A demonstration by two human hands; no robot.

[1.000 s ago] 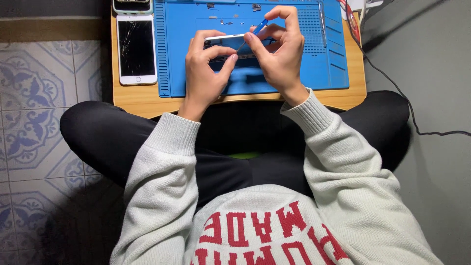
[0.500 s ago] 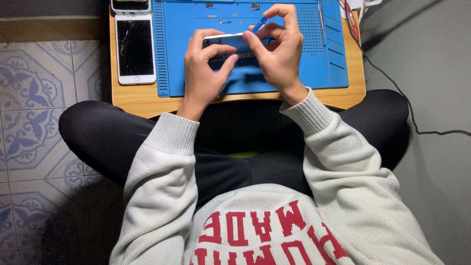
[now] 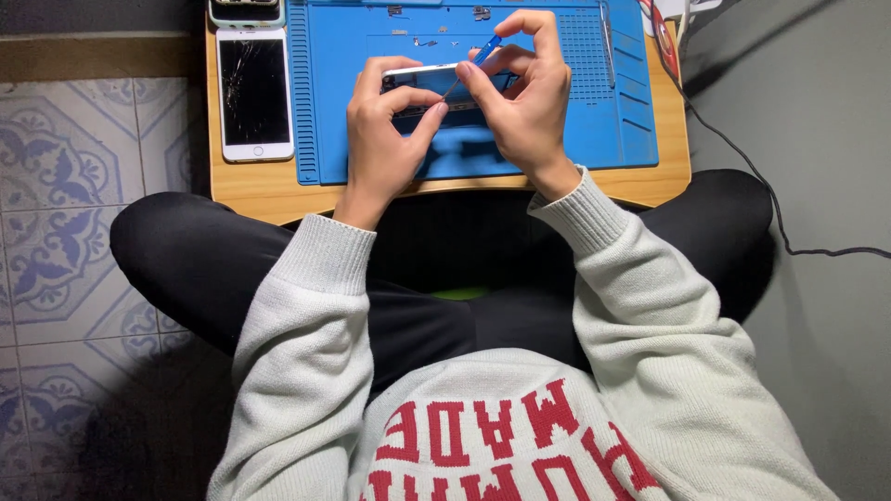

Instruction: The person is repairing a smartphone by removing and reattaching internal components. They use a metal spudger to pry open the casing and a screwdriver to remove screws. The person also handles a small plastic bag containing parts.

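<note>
My left hand [image 3: 385,125] grips an opened phone body [image 3: 422,79] by its left end, holding it over a blue work mat [image 3: 594,111]. My right hand [image 3: 524,97] pinches a small blue-handled screwdriver [image 3: 481,51], its thin tip angled down onto the phone's inside. Most of the phone is hidden behind my fingers.
A white phone with a cracked black screen [image 3: 253,93] lies left of the mat on the small wooden table [image 3: 251,186]. Another device [image 3: 246,11] sits above it at the edge. Tiny screws and parts [image 3: 422,39] dot the mat's far side. A black cable [image 3: 742,158] trails right across the grey floor.
Hands stay almost still on the phone; the screwdriver shifts only slightly in my right fingers.
</note>
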